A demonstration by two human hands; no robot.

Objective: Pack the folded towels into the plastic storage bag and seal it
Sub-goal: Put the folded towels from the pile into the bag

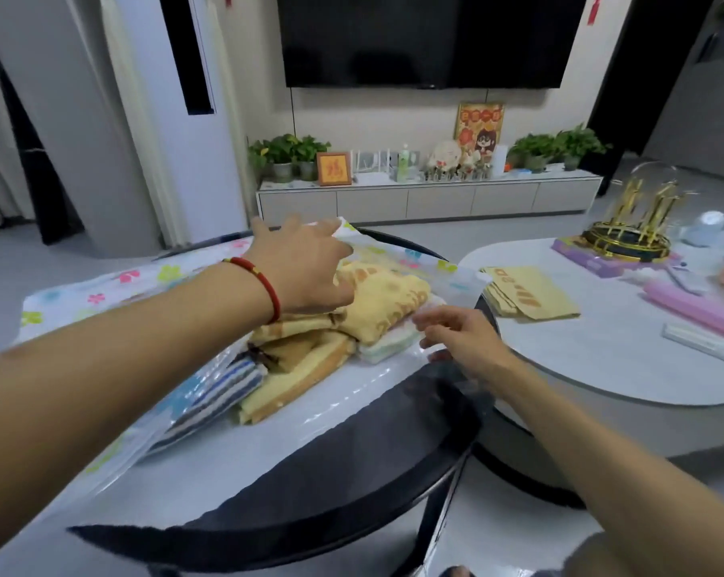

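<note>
A clear plastic storage bag point(114, 285) with flower prints lies open on the dark round table point(352, 485). Inside its mouth sit a yellow patterned towel point(389, 293), a tan folded towel point(297, 368), a blue striped towel point(214, 393) and a pale green one point(387, 345). My left hand point(306, 268), with a red bracelet at the wrist, rests on the yellow towel while its fingers lift the bag's top layer. My right hand point(456, 335) pinches the bag's clear lower edge near the pale green towel. One more folded yellow towel point(531, 293) lies on the white table.
The white oval table point(601, 368) at the right carries a gold ornament under a glass dome point(630, 226), a pink case point(693, 310) and a white box point(701, 339). Behind stand a TV cabinet point(426, 197) with plants and a wall TV.
</note>
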